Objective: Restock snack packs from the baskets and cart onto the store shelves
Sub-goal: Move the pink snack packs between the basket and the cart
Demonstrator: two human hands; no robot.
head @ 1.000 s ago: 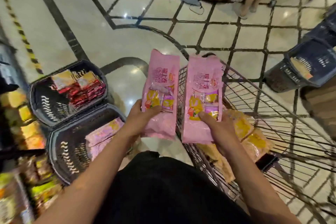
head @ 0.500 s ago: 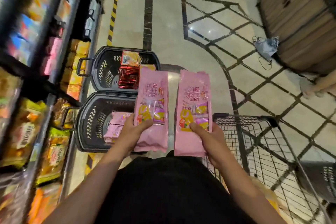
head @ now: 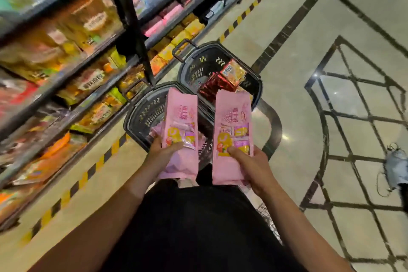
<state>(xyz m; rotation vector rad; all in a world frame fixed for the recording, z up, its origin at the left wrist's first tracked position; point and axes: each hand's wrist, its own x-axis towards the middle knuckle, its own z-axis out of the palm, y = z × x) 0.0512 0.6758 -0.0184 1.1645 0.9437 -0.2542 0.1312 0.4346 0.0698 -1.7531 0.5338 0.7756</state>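
**Two pink snack packs held upright over the baskets**

The left hand (head: 164,152) grips a tall, flat pink snack pack (head: 181,121) near its lower half, thumb pressed across the glossy printed panel, fingers curled behind the film. The right hand (head: 249,165) holds a second pink pack (head: 233,130) the same way, its thumb lying on the yellow-and-purple window. Both packs are smooth, crinkly plastic, rectangular with crimped top edges, and stand side by side, apart from each other.

Beyond the fingertips sit two dark oval plastic baskets with slotted walls. The near basket (head: 141,115), just past the left hand's fingers, contains more pink packs. The far basket (head: 198,66) contains shiny red foil packs (head: 212,86) and an orange packet (head: 234,73).

To the left of the left hand run dark metal store shelves (head: 92,86) stacked with blurred yellow and orange bags. Right of the right hand lies polished pale stone floor (head: 293,99) with dark inlaid lines
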